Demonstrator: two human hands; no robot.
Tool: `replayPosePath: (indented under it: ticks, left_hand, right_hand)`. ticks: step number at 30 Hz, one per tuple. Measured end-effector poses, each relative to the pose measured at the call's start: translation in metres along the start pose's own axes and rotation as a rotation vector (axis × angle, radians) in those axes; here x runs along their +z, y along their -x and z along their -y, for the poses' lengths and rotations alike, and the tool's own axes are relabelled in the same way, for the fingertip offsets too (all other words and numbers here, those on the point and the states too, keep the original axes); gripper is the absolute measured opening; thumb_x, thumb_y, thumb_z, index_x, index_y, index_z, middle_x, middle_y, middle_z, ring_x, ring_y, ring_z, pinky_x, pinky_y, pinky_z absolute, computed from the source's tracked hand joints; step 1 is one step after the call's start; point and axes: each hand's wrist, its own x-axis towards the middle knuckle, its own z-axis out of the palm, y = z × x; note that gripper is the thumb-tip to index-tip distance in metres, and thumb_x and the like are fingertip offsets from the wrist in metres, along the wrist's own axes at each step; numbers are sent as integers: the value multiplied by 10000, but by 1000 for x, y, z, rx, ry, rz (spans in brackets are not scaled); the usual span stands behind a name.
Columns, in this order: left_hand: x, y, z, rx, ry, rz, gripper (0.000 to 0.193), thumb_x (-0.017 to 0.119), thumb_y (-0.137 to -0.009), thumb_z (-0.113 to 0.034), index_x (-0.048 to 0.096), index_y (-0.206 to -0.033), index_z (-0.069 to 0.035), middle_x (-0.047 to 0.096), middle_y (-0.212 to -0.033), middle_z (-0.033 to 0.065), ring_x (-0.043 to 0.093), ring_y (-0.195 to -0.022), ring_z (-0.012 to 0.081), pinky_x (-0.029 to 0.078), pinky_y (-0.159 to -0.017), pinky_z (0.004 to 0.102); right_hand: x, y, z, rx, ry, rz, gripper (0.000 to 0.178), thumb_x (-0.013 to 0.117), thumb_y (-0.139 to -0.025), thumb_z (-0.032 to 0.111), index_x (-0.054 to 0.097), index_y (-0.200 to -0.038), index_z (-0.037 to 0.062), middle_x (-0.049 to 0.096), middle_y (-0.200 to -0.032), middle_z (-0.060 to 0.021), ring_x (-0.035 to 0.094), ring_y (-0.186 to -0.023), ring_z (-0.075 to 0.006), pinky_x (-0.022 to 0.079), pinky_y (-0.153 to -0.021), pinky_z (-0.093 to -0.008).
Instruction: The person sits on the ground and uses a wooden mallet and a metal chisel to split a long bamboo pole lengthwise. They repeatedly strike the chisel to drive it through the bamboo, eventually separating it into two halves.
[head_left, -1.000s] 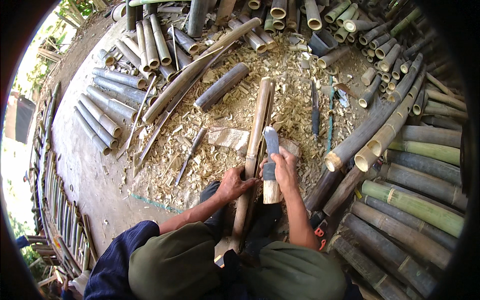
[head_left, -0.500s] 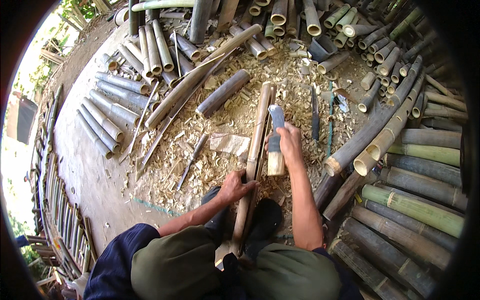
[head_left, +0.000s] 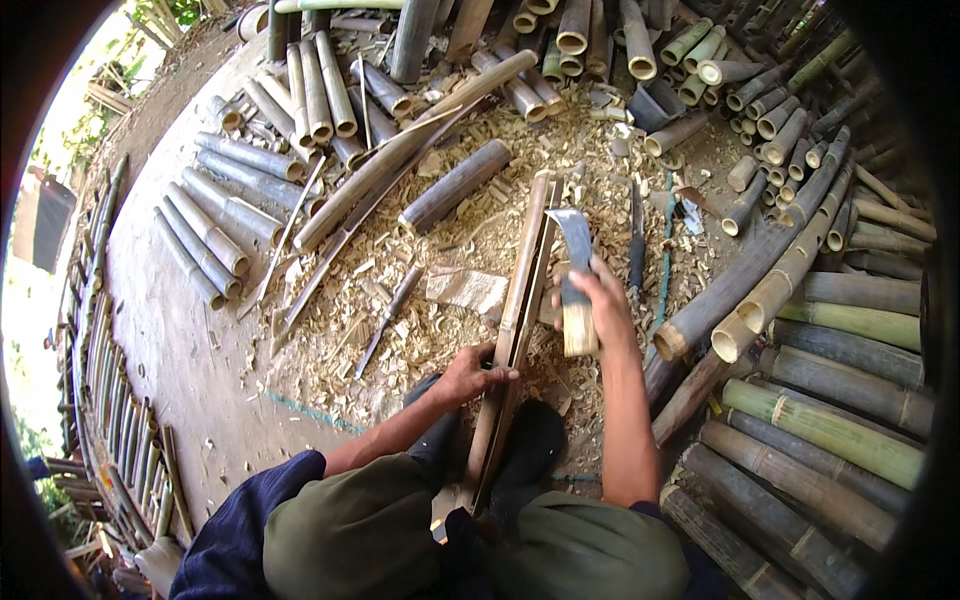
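The split bamboo pole (head_left: 516,285) is showing smooth skin with a faint sheen. The chopper (head_left: 577,312) is pairing a dull metal blade (head_left: 575,240) with a rough wooden handle (head_left: 580,337). Farther off, wood chips (head_left: 470,245) are looking rough; nearer, trousers (head_left: 350,520) are showing matt cloth.

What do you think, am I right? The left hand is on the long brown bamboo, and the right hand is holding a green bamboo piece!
Not quite: the right hand is holding a bladed tool with a pale wooden handle, as the head view shows. The left hand is on the long brown bamboo.
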Motion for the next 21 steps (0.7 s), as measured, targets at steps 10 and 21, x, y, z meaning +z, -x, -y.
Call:
replayPosePath:
  ticks: [10,21]
  left_hand:
    - [13,6,-11,49,-10,-131,488,819,-873,-195,639,-1246,62,747,-993,118,693,-873,153,576,-789,329]
    - [22,10,-34,44,-273,-280,534,867,-792,-394,698,-1058,36,728,-827,225,723,-769,304,554,-739,441]
  right_hand:
    - [18,138,-76,-102,680,-81,488,696,-883,82,568,-1344,-11,641,-993,-120,649,-802,-224,542,-745,-353]
    - [18,153,-77,-252,1047,-44,739,712,-863,97,440,-1550,79,593,-1026,-204,669,-870,-411,559,-742,-486]
